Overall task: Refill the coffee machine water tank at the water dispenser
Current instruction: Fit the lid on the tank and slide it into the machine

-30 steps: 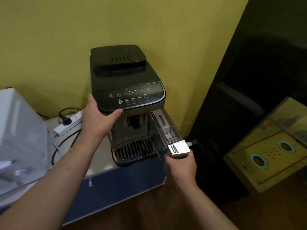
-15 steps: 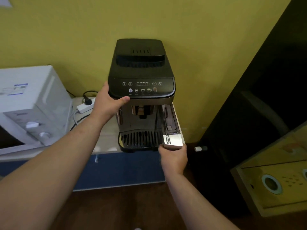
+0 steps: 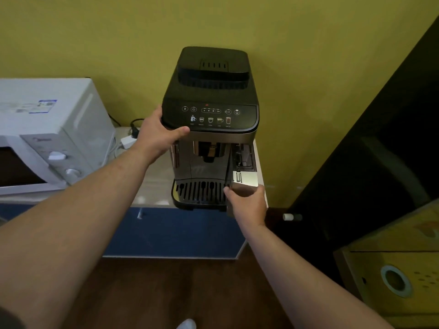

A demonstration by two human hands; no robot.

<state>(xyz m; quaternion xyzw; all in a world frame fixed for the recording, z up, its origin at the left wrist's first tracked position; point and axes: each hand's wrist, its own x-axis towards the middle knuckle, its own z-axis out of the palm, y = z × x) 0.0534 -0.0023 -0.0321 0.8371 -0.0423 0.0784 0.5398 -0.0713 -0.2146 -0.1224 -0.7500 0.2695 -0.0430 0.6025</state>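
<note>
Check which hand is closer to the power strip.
Left. The left hand grips the top-left edge of the coffee machine, just right of the power strip. The right hand holds the water tank on the machine's far side.

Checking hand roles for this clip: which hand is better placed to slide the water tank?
Right hand: it grips the water tank front, while the left hand holds the coffee machine.
</note>
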